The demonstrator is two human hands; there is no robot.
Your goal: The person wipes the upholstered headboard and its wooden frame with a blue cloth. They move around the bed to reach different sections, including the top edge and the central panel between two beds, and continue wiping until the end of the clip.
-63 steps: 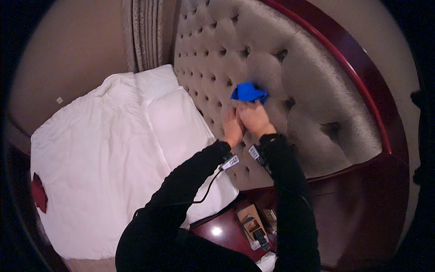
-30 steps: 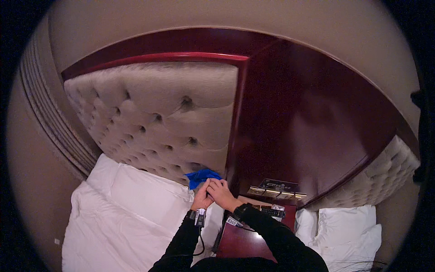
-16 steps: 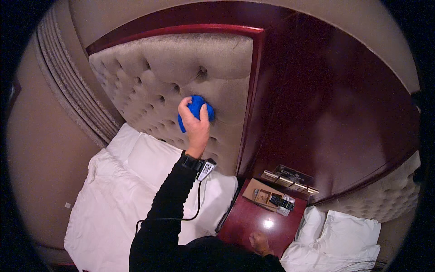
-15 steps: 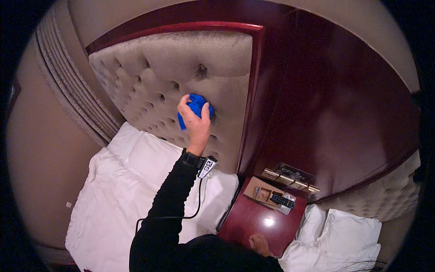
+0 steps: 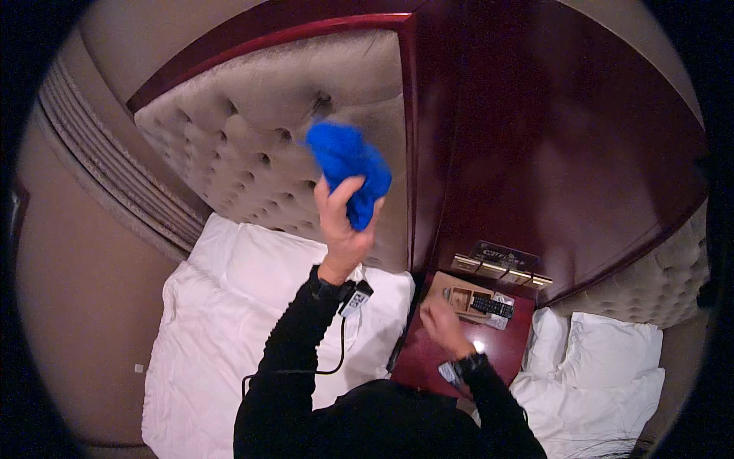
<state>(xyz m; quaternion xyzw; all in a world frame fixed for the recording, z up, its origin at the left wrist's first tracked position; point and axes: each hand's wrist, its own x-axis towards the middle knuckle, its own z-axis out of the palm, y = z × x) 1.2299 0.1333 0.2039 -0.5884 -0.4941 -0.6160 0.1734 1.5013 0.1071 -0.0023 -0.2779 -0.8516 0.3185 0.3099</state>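
Note:
A bright blue cloth (image 5: 353, 164) is in my left hand (image 5: 348, 229), bunched between thumb and fingers with its upper part flopping over. My left hand is raised in front of the tufted beige headboard (image 5: 206, 145); whether the cloth touches it I cannot tell. Over the dark red nightstand (image 5: 417, 356) hovers my right hand (image 5: 446, 327), its fingers curled in, with nothing seen in them. Close beside that hand lie a wooden box (image 5: 460, 298) with compartments and a black remote control (image 5: 492, 307).
A bed with white bedding (image 5: 206, 344) stands below the headboard. Right of the nightstand are white pillows (image 5: 612, 348) on another bed. Dark red wall panelling (image 5: 550, 145) carries a row of gold-coloured switches (image 5: 501, 270). A grey curtain (image 5: 99, 168) hangs at the left.
My left hand has drawn back from the headboard slightly to the right, and the cloth now hangs more loosely spread. My right hand has come up and forward over the nightstand.

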